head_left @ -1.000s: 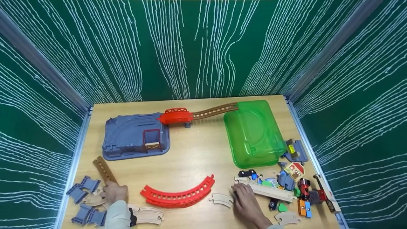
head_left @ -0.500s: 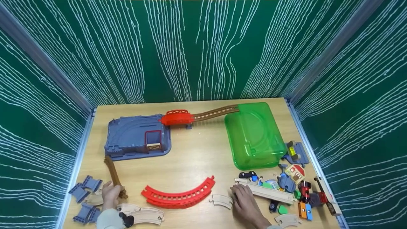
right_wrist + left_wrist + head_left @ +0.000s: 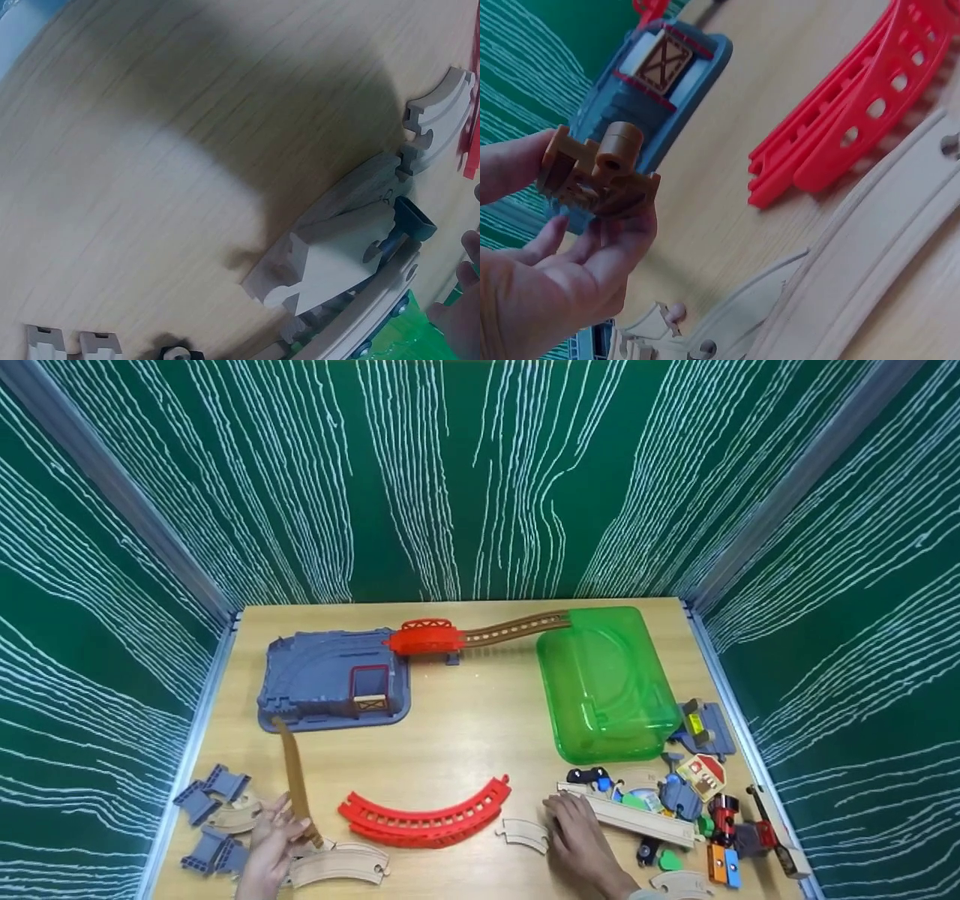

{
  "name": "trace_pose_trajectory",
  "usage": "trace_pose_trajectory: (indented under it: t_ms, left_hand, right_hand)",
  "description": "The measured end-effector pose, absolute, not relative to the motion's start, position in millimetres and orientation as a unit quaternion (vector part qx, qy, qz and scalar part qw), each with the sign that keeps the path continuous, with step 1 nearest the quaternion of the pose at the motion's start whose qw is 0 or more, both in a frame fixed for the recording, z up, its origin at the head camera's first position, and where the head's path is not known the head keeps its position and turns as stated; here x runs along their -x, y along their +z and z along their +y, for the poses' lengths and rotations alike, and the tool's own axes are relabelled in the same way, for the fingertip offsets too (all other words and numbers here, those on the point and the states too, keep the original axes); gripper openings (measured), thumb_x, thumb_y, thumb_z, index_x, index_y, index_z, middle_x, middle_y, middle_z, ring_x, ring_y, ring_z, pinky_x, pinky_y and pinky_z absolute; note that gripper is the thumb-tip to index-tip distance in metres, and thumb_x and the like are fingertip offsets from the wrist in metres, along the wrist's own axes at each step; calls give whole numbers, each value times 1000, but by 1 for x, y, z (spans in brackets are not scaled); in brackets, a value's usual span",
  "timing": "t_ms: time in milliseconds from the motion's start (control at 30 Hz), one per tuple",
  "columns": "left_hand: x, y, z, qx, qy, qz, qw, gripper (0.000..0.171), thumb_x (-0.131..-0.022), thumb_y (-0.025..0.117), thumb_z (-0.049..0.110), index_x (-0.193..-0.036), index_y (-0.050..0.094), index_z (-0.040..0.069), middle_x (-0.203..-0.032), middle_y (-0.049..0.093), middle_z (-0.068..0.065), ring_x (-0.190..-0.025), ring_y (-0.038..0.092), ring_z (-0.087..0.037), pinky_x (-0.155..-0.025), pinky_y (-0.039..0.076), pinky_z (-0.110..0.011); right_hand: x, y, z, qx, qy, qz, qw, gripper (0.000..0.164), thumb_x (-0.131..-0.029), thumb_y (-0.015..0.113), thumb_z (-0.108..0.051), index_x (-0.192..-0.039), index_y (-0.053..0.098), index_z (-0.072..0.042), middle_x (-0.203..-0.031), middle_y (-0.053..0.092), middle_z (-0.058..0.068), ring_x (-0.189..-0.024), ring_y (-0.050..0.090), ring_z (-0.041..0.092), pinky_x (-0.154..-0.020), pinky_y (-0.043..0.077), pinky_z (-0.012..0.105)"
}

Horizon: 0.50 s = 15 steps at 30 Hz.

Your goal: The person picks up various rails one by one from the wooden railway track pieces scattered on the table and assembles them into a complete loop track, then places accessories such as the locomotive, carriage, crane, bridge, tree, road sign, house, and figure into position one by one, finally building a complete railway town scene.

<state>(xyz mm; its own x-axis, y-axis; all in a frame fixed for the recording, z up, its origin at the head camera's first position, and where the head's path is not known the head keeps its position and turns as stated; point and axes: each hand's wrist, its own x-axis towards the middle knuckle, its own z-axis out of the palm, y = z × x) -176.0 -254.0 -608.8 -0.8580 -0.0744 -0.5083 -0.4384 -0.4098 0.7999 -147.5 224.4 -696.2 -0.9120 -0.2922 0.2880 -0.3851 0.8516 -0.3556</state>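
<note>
My left hand (image 3: 271, 844) grips a brown toy train track (image 3: 295, 776) near its lower end, the far end pointing toward the grey play base (image 3: 300, 675). In the left wrist view the brown track (image 3: 619, 150) is seen end-on between thumb and fingers, a round peg facing the camera. Below lies a curved wooden track (image 3: 341, 864). My right hand (image 3: 581, 840) rests beside a short curved wooden track (image 3: 523, 835) and a long straight wooden track (image 3: 637, 819). Only some of its fingers (image 3: 461, 315) show in the right wrist view, with nothing seen held.
Red curved tracks (image 3: 427, 819) lie between the hands. A red bridge (image 3: 427, 639) and a brown rising track (image 3: 517, 630) link the grey base to a green bin (image 3: 607, 690). Grey supports (image 3: 214, 802) lie left; toy trains and a small house (image 3: 703, 776) crowd the right.
My left hand has turned the brown track from flat to on edge and moved it slightly right and nearer me. The right hand has stayed almost in place.
</note>
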Motion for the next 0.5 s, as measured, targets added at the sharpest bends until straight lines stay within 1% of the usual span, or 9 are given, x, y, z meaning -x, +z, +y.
trace_pose_trajectory:
  t_ms: [67, 100, 167, 233, 333, 467, 500]
  left_hand:
    - [170, -606, -246, 193, 831, 510, 111, 65, -77, 49, -17, -132, 29, 11, -112, 47, -9, -80, 58, -15, -71, 50, -31]
    - [167, -605, -243, 162, 845, 496, 115, 61, -77, 48, -18, -128, 33, 14, -109, 50, -7, -82, 58, -17, -72, 50, -31]
    - [162, -602, -237, 93, 870, 466, 131, 57, -79, 43, -19, -121, 40, 18, -110, 52, -6, -88, 58, -19, -75, 50, -30]
    - [159, -599, -231, 31, 883, 444, 150, 57, -80, 39, -20, -123, 41, 18, -115, 50, -8, -94, 56, -20, -79, 48, -31]
    - [159, -593, -223, -13, 882, 436, 178, 60, -81, 37, -19, -131, 36, 13, -121, 48, -9, -103, 52, -21, -85, 45, -33]
    - [159, -582, -215, -23, 868, 450, 209, 62, -82, 39, -16, -138, 21, 2, -123, 47, -8, -109, 49, -21, -88, 43, -36]
    - [159, -580, -213, -26, 867, 448, 217, 61, -83, 39, -16, -138, 20, 0, -123, 47, -8, -109, 48, -22, -88, 42, -37]
  right_hand:
    - [148, -696, 224, -182, 208, -954, 119, 41, -72, 64, -11, -111, 54, -8, -112, 54, 9, -110, 44, 32, -95, 25, 56]
    - [148, -695, 224, -186, 210, -952, 123, 41, -71, 64, -11, -112, 54, -7, -112, 54, 9, -109, 44, 33, -95, 25, 55]
    - [148, -694, 223, -192, 212, -950, 129, 42, -71, 64, -11, -111, 54, -7, -112, 54, 9, -109, 45, 33, -94, 26, 55]
    - [148, -692, 222, -199, 215, -947, 132, 43, -70, 66, -10, -111, 54, -6, -112, 54, 10, -109, 45, 34, -94, 26, 55]
    - [148, -687, 221, -204, 217, -946, 128, 46, -69, 67, -9, -112, 53, -6, -113, 53, 11, -110, 44, 34, -95, 24, 54]
    - [155, -678, 216, -203, 215, -949, 107, 48, -69, 63, -8, -115, 51, -6, -116, 51, 10, -114, 40, 33, -98, 22, 52]
    - [158, -675, 214, -203, 216, -949, 105, 48, -69, 62, -7, -116, 50, -6, -117, 51, 11, -115, 39, 33, -99, 21, 52]
